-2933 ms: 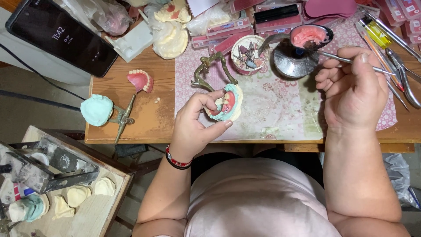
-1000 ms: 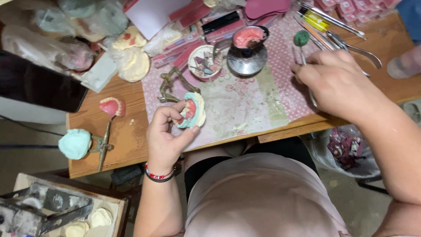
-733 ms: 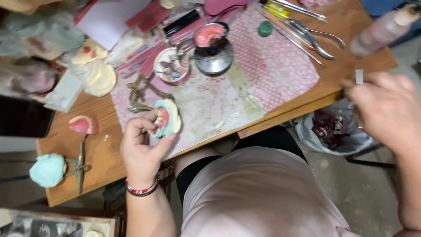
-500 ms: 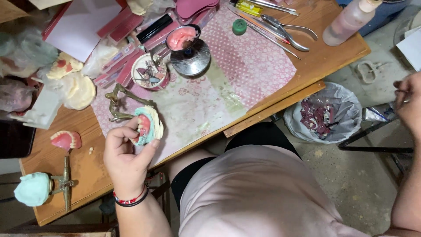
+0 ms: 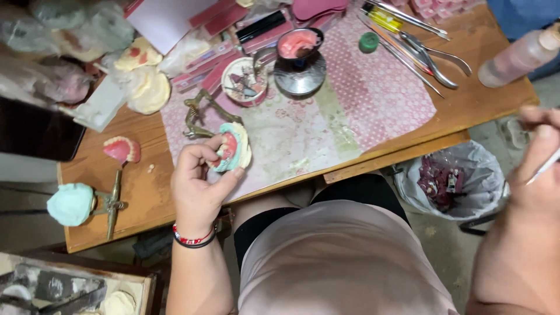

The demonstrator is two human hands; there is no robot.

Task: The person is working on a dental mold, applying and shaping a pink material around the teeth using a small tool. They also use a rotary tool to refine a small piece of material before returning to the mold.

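Fingers of the left hand [image 5: 201, 184] pinch the denture model [image 5: 233, 149] over the worktop's [image 5: 146, 192] front edge — best kept steady; right hand [image 5: 539, 157], beyond the right edge, pinches a thin tool [image 5: 545, 166].

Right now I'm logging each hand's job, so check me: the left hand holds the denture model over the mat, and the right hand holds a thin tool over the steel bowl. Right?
Not quite. The head view shows the left hand holding the denture model over the mat, but the right hand holds its thin tool off the table's right side, near the bin bag, far from the steel bowl.
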